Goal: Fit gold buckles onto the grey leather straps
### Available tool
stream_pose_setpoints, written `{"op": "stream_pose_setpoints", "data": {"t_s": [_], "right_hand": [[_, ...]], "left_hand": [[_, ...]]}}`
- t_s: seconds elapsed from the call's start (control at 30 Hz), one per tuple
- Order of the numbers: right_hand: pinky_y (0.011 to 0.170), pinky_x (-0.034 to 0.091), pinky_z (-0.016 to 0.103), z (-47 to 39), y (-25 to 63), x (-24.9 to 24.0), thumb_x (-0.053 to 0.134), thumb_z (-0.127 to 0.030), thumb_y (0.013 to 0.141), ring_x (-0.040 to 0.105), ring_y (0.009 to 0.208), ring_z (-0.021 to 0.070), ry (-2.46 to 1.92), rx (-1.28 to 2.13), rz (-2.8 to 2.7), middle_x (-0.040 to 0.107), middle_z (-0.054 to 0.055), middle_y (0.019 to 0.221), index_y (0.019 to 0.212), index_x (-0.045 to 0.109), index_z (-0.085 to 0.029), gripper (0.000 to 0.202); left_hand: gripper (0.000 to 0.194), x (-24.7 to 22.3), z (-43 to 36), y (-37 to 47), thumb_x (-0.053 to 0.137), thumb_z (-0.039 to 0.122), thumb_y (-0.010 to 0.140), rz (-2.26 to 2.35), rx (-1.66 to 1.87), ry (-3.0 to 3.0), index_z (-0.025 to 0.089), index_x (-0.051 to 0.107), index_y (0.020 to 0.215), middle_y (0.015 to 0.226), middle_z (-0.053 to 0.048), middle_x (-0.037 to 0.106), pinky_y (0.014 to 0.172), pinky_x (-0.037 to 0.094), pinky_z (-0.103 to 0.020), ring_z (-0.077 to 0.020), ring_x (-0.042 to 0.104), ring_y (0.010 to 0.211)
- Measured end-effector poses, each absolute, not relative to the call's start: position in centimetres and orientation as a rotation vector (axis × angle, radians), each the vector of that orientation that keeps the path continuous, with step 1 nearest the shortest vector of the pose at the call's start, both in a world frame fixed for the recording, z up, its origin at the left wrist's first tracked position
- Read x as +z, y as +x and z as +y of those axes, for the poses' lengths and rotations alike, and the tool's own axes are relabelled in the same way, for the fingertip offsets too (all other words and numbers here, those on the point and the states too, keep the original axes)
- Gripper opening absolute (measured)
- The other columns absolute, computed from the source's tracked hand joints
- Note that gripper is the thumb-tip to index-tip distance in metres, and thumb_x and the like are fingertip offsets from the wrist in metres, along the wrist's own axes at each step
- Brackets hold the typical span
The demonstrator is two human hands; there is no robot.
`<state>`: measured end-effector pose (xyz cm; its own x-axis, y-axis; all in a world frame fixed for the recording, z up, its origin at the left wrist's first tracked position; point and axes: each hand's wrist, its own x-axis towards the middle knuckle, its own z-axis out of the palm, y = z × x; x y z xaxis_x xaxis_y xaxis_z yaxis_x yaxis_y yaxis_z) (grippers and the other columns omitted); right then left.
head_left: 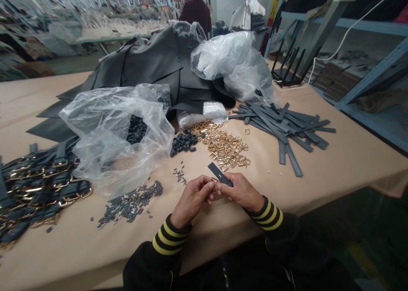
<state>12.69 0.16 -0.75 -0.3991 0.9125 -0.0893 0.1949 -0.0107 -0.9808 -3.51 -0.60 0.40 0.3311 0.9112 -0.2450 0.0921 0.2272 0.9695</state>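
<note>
Near the table's front edge, my left hand pinches a small gold buckle. Close beside it, my right hand grips a short dark strap with a small slot in it; the strap points up and to the left. The two hands almost touch at the buckle. Just beyond them lies a pile of gold buckles, with a heap of dark loops at its left. Loose dark strips are piled to the right.
Small metal pieces are spread at the left front, near finished buckled straps. Plastic bags and stacked dark sheets stand behind. A black router is at the back right. A person is in the background.
</note>
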Motion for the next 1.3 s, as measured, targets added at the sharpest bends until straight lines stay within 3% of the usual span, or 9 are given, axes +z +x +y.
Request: {"op": "stream_pose_setpoints", "data": {"t_s": [0.1,0.27,0.6,0.83,1.17,1.3], "right_hand": [[0.054,0.036,0.02,0.2,12.8,-0.8,0.052,-0.031,0.078,0.047,0.057,0.0086,-1.153,1.41,-1.713,0.053,-0.001,0.063,0.071,0.052,-0.013,0.019],[0.047,0.035,0.019,-0.2,12.8,-1.3,0.035,-0.028,0.087,0.042,0.047,0.0065,-1.325,1.476,-1.592,0.053,-0.003,0.063,0.096,0.042,-0.016,0.016],[0.034,0.023,0.014,-1.4,13.9,-0.9,0.046,-0.033,0.083,0.033,0.036,0.0021,-0.984,1.841,-1.417,0.053,-0.004,0.06,0.094,0.047,-0.016,0.02],[0.031,0.018,0.013,-1.3,15.0,-0.9,0.049,-0.032,0.082,0.029,0.032,0.0006,-0.835,1.995,-1.312,0.052,-0.006,0.055,0.091,0.047,-0.017,0.018],[0.032,0.022,0.012,-1.3,14.1,-0.1,0.054,-0.035,0.079,0.033,0.034,0.0007,-0.845,1.952,-1.351,0.052,-0.005,0.056,0.083,0.046,-0.015,0.022],[0.037,0.033,0.015,-1.5,13.6,-0.2,0.05,-0.036,0.081,0.045,0.04,0.0041,-1.014,1.798,-1.399,0.056,-0.002,0.059,0.076,0.043,-0.016,0.022]], "left_hand": [[0.023,0.6,-1.0,-3.7,0.05,0.034,0.079,1.165,0.752,1.25,0.013,0.051,0.07,0.05,0.003,0.05,0.043,0.038,-0.018,-0.0064,0.044,0.042],[0.024,1.6,-1.3,-3.6,0.049,0.037,0.079,1.264,0.729,1.303,0.015,0.048,0.068,0.046,0.005,0.047,0.038,0.037,-0.017,-0.0067,0.045,0.038],[0.026,1.7,-1.3,-3.7,0.042,0.037,0.083,1.292,0.84,1.309,0.015,0.047,0.071,0.052,0.004,0.052,0.036,0.038,-0.016,-0.0059,0.046,0.038],[0.024,2.1,-1.0,-4.1,0.049,0.036,0.08,1.14,0.834,1.033,0.014,0.047,0.07,0.052,0.004,0.051,0.032,0.03,-0.013,-0.0034,0.042,0.036],[0.028,0.4,-2.0,-2.4,0.055,0.037,0.076,0.831,0.621,0.704,0.011,0.052,0.066,0.05,0.005,0.042,0.031,0.022,-0.013,-0.002,0.036,0.036],[0.037,-0.2,-2.0,-1.9,0.047,0.041,0.08,0.86,0.601,0.887,0.01,0.051,0.06,0.046,0.004,0.041,0.033,0.021,-0.015,-0.0021,0.034,0.034]]}}
